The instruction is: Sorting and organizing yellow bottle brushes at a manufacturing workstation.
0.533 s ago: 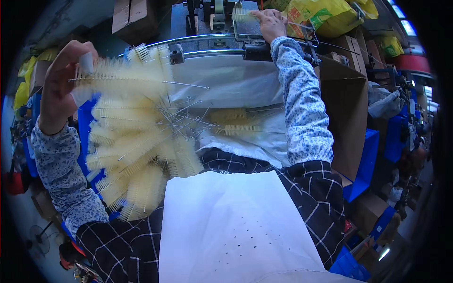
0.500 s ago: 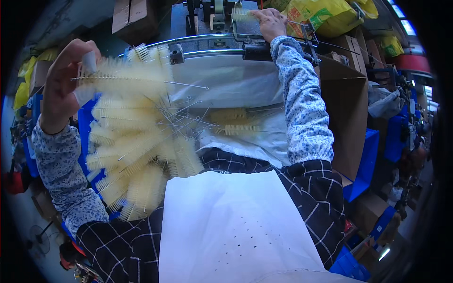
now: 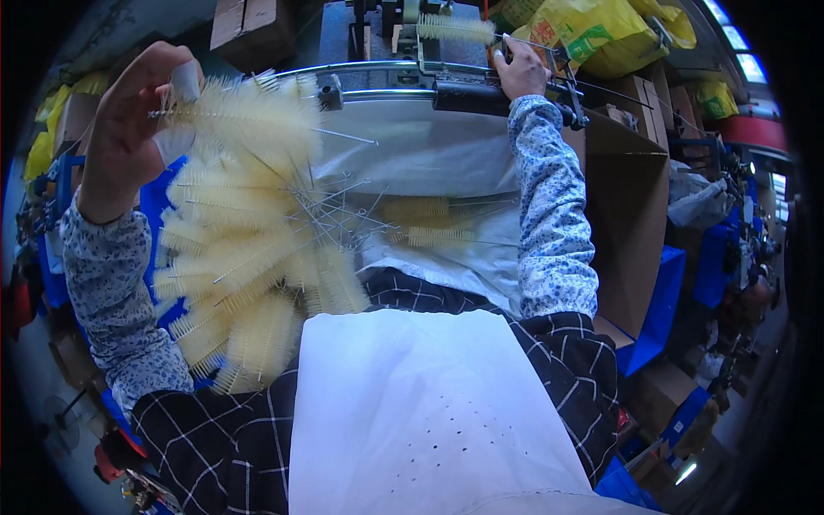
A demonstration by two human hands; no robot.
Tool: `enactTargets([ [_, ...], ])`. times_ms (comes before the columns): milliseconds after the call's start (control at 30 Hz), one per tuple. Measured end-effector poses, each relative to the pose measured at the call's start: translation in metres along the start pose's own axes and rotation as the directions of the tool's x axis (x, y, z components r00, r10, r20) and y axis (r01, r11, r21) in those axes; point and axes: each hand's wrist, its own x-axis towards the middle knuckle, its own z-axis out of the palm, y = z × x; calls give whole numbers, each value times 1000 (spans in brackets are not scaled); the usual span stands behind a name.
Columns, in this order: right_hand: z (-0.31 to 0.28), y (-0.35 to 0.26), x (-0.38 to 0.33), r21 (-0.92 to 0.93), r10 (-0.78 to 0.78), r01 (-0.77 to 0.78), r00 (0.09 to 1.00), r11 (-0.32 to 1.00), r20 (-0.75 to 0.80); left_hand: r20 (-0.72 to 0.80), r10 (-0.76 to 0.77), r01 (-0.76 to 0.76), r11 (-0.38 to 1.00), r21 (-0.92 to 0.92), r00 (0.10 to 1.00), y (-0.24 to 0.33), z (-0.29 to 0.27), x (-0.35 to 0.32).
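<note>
At the upper left, my left hand (image 3: 129, 129), white tape on its finger and thumb, closes around the bristle end of a cream twisted-wire brush (image 3: 249, 120). That brush lies level above a pile of similar brushes (image 3: 249, 257), its looped wire stem pointing right. My right hand (image 3: 522, 70) is at the machine's right side, thumb and forefinger apart, just below a thin wire. Another cream brush (image 3: 455, 28) sits level in the machine (image 3: 378, 43), left of that hand. I cannot see whether the fingertips touch the wire.
Metal rails (image 3: 378, 93) cross in front of the machine. Two brushes (image 3: 438, 236) lie on the pale sheet (image 3: 421, 154) over my lap. An open cardboard box (image 3: 627, 223) stands at my right, a blue bin (image 3: 657, 318) beside it. Yellow bags (image 3: 592, 39) are at the back right.
My right hand has moved right and slightly down, off the bristles of the brush in the machine. My left hand has risen a little with its brush.
</note>
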Motion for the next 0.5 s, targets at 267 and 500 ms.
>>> enactTargets([
  [267,19,-66,-10,-22,-32,33,999,999,14,-15,51,-50,998,44,999,-4,-5,-8],
  [500,26,-125,-17,-67,-25,29,998,997,60,-26,79,-79,997,1,997,2,9,10],
])
